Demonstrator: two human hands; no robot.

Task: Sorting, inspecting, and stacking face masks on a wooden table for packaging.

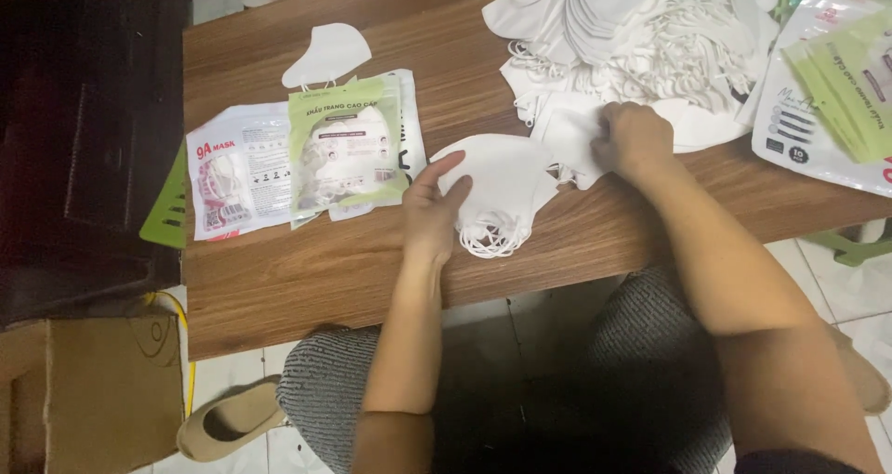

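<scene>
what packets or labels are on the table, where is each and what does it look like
Green-and-white flat packet: left of the left hand, rectangular, lying on other packets.
White packet with red and pink print: farther left, rectangular, partly under the green one.
White pouch: at the table's right edge, right of the right hand, glossy, with pale green sleeves lying on it.
No screens or signs.

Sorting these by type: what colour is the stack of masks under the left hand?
White, ear loops included: the mask stack under the left hand, seen in the head view.
</scene>
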